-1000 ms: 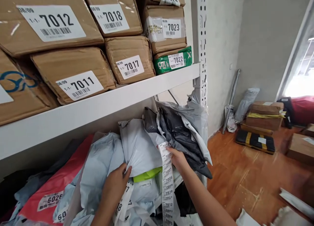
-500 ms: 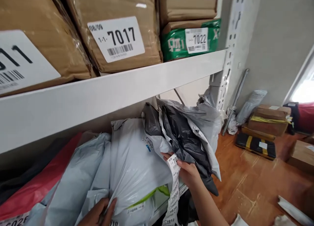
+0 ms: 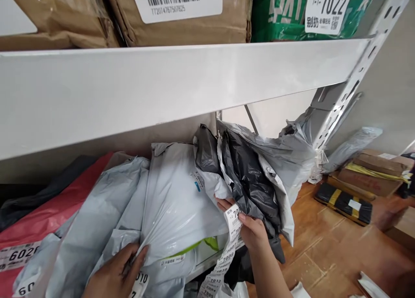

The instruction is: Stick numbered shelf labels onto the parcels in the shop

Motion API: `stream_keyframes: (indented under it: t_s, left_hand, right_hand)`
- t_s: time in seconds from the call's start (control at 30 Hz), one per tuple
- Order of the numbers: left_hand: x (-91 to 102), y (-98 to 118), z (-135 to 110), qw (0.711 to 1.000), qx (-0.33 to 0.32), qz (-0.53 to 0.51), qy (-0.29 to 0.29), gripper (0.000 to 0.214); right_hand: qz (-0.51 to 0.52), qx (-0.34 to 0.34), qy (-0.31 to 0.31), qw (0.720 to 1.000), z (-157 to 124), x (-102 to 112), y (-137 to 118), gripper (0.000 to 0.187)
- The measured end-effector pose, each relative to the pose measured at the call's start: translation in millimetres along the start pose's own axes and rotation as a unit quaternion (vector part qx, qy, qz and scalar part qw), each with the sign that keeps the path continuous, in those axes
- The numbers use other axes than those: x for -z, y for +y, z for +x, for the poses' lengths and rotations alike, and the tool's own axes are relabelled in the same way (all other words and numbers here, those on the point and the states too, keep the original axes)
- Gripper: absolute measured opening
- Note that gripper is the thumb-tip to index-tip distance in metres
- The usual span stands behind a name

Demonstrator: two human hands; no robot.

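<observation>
Thumb and fingers of my left hand (image 3: 118, 270) pinch the lower left edge of a pale grey plastic mailer bag (image 3: 177, 203), drawing its film into creases. My right hand (image 3: 251, 231) is closed on a long strip of numbered stickers (image 3: 231, 239), which hangs down from it. The strip's top sticker lies partly under my right thumb, and some right fingertips reach against the bag behind it. A black mailer bag (image 3: 248, 172) leans just above and beyond this hand. Below my left hand, a numbered label (image 3: 140, 285) ending in "10" shows in part.
On the white shelf beam (image 3: 181, 80) above rest brown cartons (image 3: 181, 32) and a green parcel (image 3: 282, 17). Left of my hands stand a light blue bag (image 3: 97, 211) and a red bag (image 3: 68, 194). Boxes (image 3: 369, 177) lie on the floor beyond the upright (image 3: 359, 73).
The view has tipped downward and moved closer to the lower shelf. My left hand has shifted left and up in the picture. Both hands keep their holds.
</observation>
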State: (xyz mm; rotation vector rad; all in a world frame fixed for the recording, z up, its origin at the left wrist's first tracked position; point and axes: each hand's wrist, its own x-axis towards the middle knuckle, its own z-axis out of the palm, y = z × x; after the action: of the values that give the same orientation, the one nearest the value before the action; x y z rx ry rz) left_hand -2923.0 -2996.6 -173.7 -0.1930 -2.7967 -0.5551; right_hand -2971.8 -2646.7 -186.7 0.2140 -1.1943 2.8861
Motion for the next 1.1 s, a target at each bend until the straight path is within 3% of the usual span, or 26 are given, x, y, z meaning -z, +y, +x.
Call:
stream_keyframes:
  t_s: [0.13,0.33,0.47,0.63,0.87,1.03,1.1]
  left_hand:
    - [2.6,10.5,-0.4,0.998,0.061,-0.024,-0.007,0.031]
    - [2.2,14.7,0.5,0.998,0.063,-0.015,-0.005,0.034]
    - [9.0,28.4,7.7,0.997,0.076,0.011,-0.028,0.033]
    - [30.2,51.8,20.5,0.994,0.09,0.024,-0.057,0.028]
    - [60.0,72.4,18.7,0.997,0.019,0.035,-0.07,0.017]
    - [68.5,68.6,21.3,0.989,-0.051,-0.069,-0.122,0.036]
    - [69.2,66.0,25.8,0.986,-0.059,-0.098,-0.12,0.036]
  right_hand:
    - [0.006,0.005,0.004,1.0,-2.0,-3.0,-2.5,0.054]
    - [0.016,0.008,0.003,1.0,-1.5,-7.5,-0.3,0.035]
    - [-0.018,0.017,0.073,0.997,-10.2,-25.8,17.2,0.023]
    - [-0.046,-0.01,0.037,0.998,-26.4,-49.5,39.0,0.021]
    - [-0.068,-0.004,0.011,0.998,-44.3,-69.3,51.4,0.024]
    - [-0.096,-0.012,-0.08,0.992,-47.4,-103.2,82.6,0.033]
    - [-0.11,-0.013,-0.067,0.992,-41.1,-116.7,99.0,0.04]
